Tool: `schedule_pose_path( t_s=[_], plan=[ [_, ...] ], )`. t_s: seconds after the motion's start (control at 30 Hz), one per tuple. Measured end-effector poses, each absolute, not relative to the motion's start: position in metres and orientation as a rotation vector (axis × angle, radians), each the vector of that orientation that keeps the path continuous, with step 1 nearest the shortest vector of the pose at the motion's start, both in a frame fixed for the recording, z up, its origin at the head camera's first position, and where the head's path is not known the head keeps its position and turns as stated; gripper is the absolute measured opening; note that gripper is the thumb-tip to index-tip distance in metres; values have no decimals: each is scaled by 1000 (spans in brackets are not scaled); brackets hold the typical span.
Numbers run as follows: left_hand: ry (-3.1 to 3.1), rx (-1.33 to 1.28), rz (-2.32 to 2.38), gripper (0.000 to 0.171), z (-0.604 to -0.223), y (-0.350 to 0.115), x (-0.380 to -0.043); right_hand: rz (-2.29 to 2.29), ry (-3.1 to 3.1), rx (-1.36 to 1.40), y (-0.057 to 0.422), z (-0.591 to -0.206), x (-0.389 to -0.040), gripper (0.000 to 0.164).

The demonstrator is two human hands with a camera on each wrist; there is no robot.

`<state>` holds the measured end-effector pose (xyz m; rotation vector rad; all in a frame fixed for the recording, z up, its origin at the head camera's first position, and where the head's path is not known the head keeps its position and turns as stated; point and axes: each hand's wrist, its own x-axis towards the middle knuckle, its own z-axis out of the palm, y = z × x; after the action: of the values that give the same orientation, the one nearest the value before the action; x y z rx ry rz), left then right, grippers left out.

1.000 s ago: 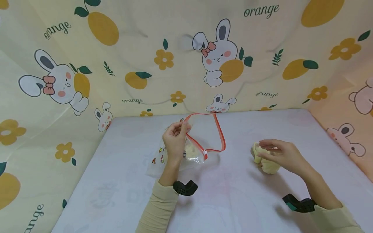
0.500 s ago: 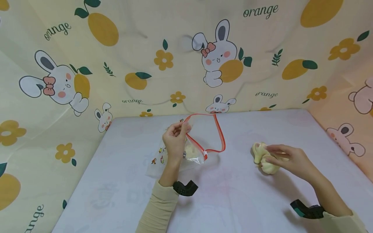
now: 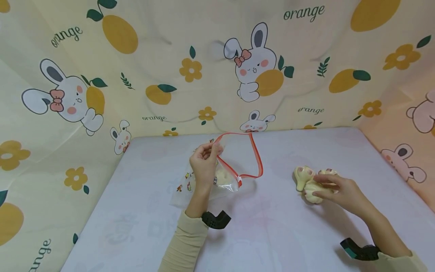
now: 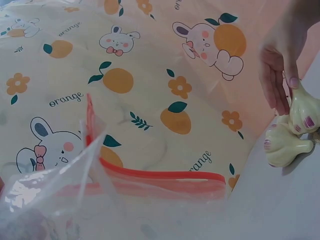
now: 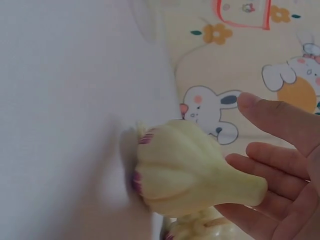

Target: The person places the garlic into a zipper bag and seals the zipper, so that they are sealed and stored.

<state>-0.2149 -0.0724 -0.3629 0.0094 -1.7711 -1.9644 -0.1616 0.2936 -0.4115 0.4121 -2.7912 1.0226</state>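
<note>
My left hand (image 3: 204, 162) pinches the rim of a clear zip bag (image 3: 186, 190) with small coloured prints. Its mouth gapes, edged by an orange-red zip strip (image 3: 259, 160), and something pale shows inside. On the right, a cluster of garlic bulbs lies on the table: one bulb (image 3: 301, 176) at the left, another (image 3: 312, 193) in front, and a third (image 3: 329, 172) behind my right hand (image 3: 348, 194). In the right wrist view, the fingers (image 5: 280, 172) lie loosely behind the neck of a garlic bulb (image 5: 175, 170), while the thumb stands apart from it.
A white-covered table (image 3: 136, 226) carries everything. Behind it rises a cream cloth backdrop (image 3: 210, 34) with rabbits and oranges, which also runs along both sides. A black wrist device (image 3: 216, 220) sits at the left cuff, and another wrist device (image 3: 360, 250) at the right.
My right hand has drawn back to the right and nearer to me, uncovering more of the garlic bulbs. The left hand and the bag have stayed in place.
</note>
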Motion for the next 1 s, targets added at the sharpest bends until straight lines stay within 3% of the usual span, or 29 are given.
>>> schedule_pose_path(
  t_s=[1.0],
  plan=[
    [-1778, 0, -1922, 21, -365, -72, -216, 867, -2811, 566, 297, -423, -161, 52]
  ],
)
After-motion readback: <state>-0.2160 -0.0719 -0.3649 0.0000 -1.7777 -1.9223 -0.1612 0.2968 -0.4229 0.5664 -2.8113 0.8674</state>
